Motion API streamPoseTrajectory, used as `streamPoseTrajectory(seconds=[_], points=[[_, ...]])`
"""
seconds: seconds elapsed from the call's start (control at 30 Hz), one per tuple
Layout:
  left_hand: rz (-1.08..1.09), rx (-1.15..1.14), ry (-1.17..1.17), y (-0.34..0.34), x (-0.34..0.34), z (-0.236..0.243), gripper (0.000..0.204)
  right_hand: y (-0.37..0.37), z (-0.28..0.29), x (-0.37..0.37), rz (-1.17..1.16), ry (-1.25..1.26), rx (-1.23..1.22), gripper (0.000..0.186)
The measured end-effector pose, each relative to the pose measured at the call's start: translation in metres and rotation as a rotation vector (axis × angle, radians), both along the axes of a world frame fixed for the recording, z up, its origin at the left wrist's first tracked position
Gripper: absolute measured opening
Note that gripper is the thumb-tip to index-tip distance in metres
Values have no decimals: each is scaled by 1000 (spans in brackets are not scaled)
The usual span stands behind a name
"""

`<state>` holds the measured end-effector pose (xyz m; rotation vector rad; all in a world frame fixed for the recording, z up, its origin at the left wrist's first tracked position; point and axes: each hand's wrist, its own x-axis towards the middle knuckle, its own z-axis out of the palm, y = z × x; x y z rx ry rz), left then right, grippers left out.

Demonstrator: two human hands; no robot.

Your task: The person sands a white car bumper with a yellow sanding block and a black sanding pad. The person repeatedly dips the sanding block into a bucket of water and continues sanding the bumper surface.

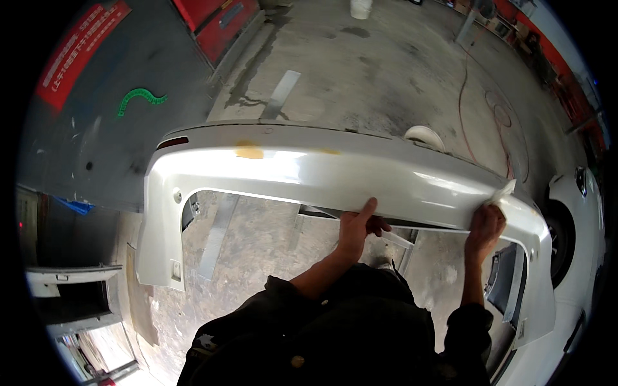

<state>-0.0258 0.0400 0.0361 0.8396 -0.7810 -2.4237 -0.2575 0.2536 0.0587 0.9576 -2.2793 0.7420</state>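
Observation:
A white car bumper (290,167) lies across the view on a stand, with a yellowish patch (250,152) near its left top. My left hand (357,228) grips the bumper's lower edge near the middle, thumb pressed up on the painted face. My right hand (486,222) rests on the bumper's right end and holds a small white sheet (505,192) flat against the surface.
Stained concrete floor (386,71) stretches beyond the bumper. A red cable (462,96) runs over it at the right. A white car (579,244) stands at the right edge, a grey panel (96,128) at the left, a white bucket (360,8) far back.

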Motion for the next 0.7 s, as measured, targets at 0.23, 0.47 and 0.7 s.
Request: streamPoseTrajectory(seconds=[0.23, 0.47, 0.7], points=[[-46, -12, 32, -3, 6, -8, 32, -113, 32, 108, 508, -110, 112, 30], [-27, -106, -167, -11, 18, -29, 33, -110, 30, 82, 866, 44, 214, 39], [53, -114, -48, -46, 46, 6, 23, -33, 32, 48, 62, -44, 194, 64]])
